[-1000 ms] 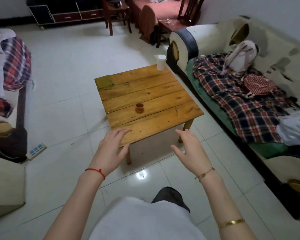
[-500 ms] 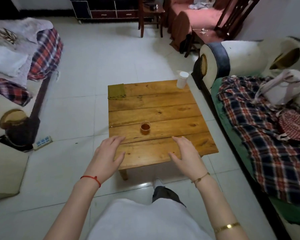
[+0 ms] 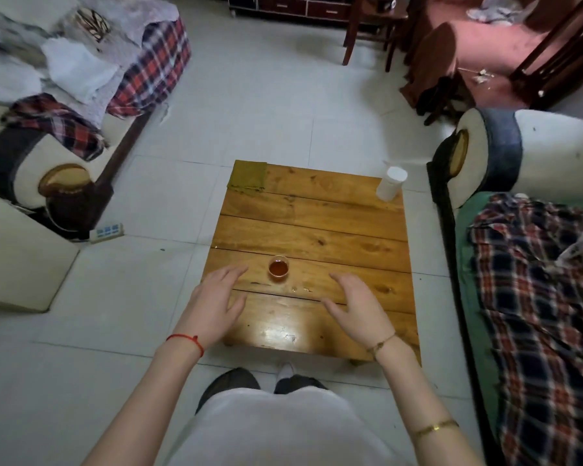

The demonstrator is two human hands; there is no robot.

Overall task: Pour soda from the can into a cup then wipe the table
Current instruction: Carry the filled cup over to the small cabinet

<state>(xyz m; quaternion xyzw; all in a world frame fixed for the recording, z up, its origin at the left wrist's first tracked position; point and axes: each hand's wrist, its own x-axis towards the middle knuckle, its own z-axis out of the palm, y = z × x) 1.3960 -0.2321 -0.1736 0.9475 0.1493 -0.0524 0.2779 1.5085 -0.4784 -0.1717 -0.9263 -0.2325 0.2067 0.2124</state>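
A small clear cup (image 3: pixel 278 269) holding brown liquid stands on the low wooden table (image 3: pixel 317 237), near its front. A white can-shaped container (image 3: pixel 390 182) stands at the table's far right corner. An olive cloth (image 3: pixel 248 175) lies folded on the far left corner. A few small drops (image 3: pixel 300 290) glisten on the wood just in front of the cup. My left hand (image 3: pixel 214 302) hovers to the cup's left, fingers straight, holding nothing. My right hand (image 3: pixel 359 306) hovers to the cup's right, fingers relaxed and empty.
A sofa with a plaid blanket (image 3: pixel 535 280) runs along the table's right side. Another sofa (image 3: pixel 48 156) with plaid cloths sits at the left, a power strip (image 3: pixel 106 230) on the floor beside it. Wooden chairs (image 3: pixel 367 28) stand at the back.
The view has come closer and squarer over the table. Both hands have moved forward over the table's front part, either side of the cup.
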